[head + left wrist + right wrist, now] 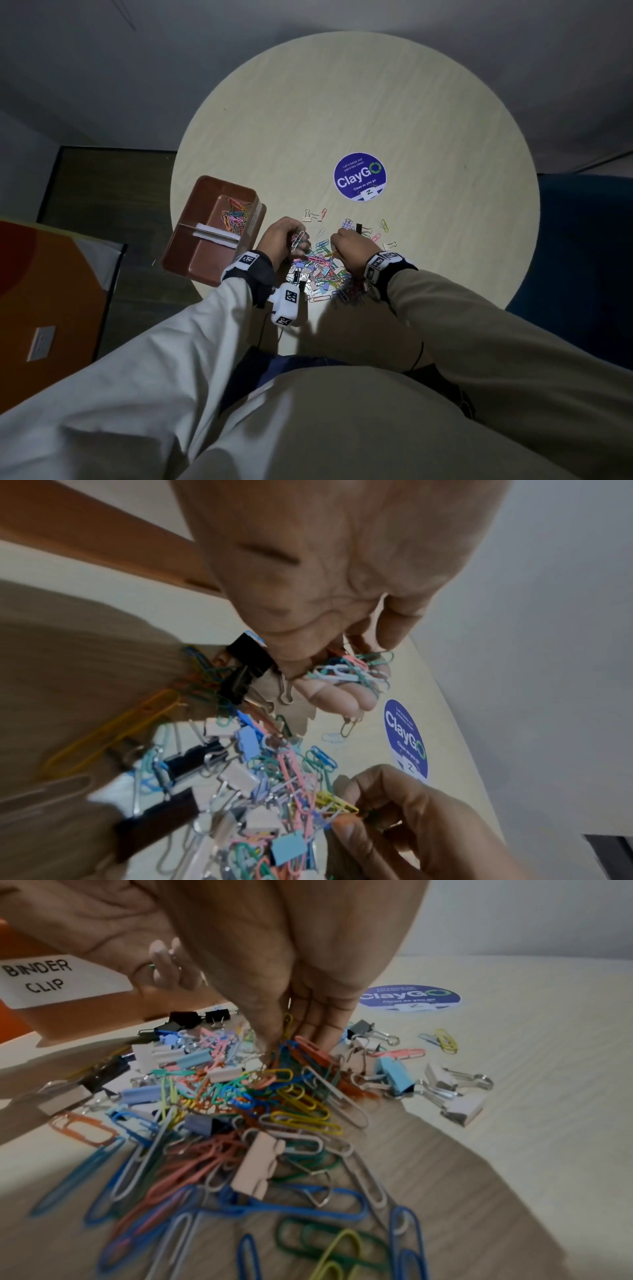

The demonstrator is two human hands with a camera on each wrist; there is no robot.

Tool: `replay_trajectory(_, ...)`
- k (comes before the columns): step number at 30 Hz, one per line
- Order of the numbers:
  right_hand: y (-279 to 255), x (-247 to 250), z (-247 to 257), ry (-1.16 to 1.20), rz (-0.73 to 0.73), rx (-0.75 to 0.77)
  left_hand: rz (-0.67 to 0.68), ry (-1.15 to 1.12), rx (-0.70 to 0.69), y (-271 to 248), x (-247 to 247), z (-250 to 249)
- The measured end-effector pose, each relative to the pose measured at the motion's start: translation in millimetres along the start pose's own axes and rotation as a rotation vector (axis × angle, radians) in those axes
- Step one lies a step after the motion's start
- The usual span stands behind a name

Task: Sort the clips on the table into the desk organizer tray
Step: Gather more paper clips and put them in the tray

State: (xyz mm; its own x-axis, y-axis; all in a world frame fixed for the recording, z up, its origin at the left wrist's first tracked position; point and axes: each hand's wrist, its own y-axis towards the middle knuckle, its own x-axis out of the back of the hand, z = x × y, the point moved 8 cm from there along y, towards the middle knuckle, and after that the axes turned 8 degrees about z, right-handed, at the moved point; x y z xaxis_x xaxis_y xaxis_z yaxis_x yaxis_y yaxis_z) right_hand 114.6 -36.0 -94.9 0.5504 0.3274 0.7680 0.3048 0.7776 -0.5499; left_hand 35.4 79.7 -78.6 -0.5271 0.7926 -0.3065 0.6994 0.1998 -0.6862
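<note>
Mixed heap of clips [320, 270] on round table [428, 113] near person's edge, between both wrists. Right hand [349, 245] fingertips pinching paper clips at heap top. Left hand [282, 236] curled round bunch of paper clips [352, 669]. Brown organizer tray [191, 260] at left table edge, far compartment holding paper clips. ClayGo sticker [360, 177] beyond

L hand [281, 236] cupped, R hand [349, 245] fingertips pinching.
</note>
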Motion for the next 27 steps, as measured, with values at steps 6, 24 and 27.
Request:
replay_trajectory(6,-3,13,-12,0.097,-0.025,-0.034,-0.1,0.613,-0.181,3,12,-29)
replay_trajectory(24,-9,85,35,0.459,-0.345,0.076,-0.416,1.341,-0.158,-15,98,-123)
replay_trajectory(27,0,99,54,0.496,-0.375,0.121,-0.363,1.407,-0.048,-11,103,-112)
